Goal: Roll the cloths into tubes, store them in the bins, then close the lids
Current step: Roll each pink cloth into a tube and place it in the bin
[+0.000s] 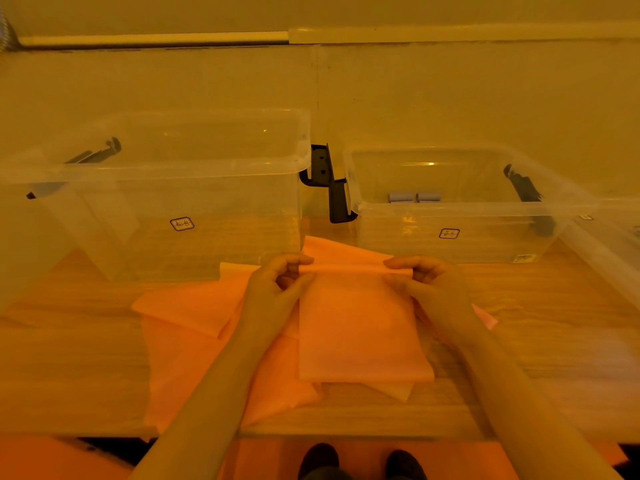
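The cloth's far edge is pinched by left hand and right hand; it should be rolled tightly, evenly toward the body.

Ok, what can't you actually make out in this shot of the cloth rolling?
Head view only:
- Labels on the left bin and right bin: too small to read.
- Lids: none clearly visible.
- Grey rolls in the right bin: blurred by the bin's wall.
- Lower cloths: covered by the top cloth and forearms.

Both forearms are extended forward, left hand and right hand level, fingers curled and pinched against thumbs.
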Available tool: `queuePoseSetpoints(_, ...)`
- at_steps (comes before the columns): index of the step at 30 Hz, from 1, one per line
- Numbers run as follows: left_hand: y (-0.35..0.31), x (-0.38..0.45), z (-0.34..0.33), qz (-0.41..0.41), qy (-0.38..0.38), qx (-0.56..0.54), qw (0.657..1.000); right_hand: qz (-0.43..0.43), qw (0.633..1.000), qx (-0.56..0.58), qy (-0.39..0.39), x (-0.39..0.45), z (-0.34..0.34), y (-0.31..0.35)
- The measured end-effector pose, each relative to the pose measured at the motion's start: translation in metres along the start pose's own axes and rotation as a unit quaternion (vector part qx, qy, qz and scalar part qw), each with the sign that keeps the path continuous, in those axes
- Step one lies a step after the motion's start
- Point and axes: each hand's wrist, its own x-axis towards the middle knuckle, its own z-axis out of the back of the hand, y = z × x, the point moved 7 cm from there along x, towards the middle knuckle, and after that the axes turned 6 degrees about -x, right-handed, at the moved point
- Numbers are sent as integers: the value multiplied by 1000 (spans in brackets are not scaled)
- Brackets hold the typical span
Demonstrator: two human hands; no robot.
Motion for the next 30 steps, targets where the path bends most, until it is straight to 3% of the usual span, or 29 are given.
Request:
queuePoseSetpoints(5,2,1,-1,22,3,-2,1000,2,1000,17,1,-1,1,1)
queuePoseSetpoints(23,-9,-1,-4,-44,25,28,998,51,999,-14,-2,-2,2,4)
queuePoseSetpoints(30,-6,-2,-4,-12,27,17,999,22,1000,-13,-2,-1,2,0)
